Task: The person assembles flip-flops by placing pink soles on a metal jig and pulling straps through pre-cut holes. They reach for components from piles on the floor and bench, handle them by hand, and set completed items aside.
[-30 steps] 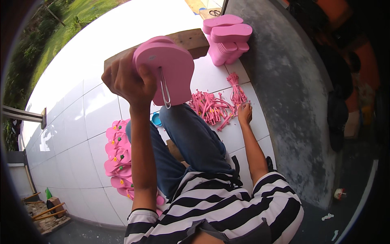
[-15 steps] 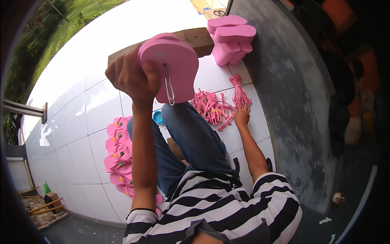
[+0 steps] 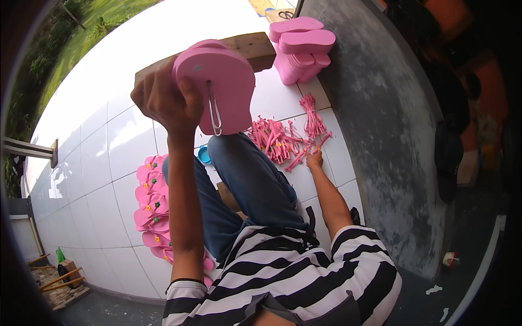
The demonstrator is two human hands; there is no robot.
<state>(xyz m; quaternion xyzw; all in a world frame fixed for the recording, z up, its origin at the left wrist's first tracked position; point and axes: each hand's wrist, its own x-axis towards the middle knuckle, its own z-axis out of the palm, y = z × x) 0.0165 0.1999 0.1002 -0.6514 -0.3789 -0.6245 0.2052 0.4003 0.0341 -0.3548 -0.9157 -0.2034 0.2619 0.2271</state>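
My left hand [image 3: 171,100] is closed round the edge of a pink flip-flop sole [image 3: 231,84], pressing it against a wooden beam [image 3: 255,49]. A second sole seems to lie behind it. A looped metal wire tool [image 3: 214,114] sticks out of the sole's hole and hangs down its face. Low on the right, my right hand [image 3: 314,160] is closed at the edge of a loose pile of pink flip-flop straps [image 3: 272,138]. A single pink strap [image 3: 324,143] reaches out from its fingers. Beyond that lies a tied bundle of straps [image 3: 312,119].
Stacked pink soles [image 3: 302,46] stand by the grey wall [image 3: 375,125] at the far right. Finished pink flip-flops with small flowers [image 3: 151,204] line the tiles left of my legs. A blue round container [image 3: 204,155] sits near my knee.
My right hand has drawn back slightly from the strap pile, and a strap now shows in its fingers. The left hand keeps its hold on the sole; the whole view has shifted a little.
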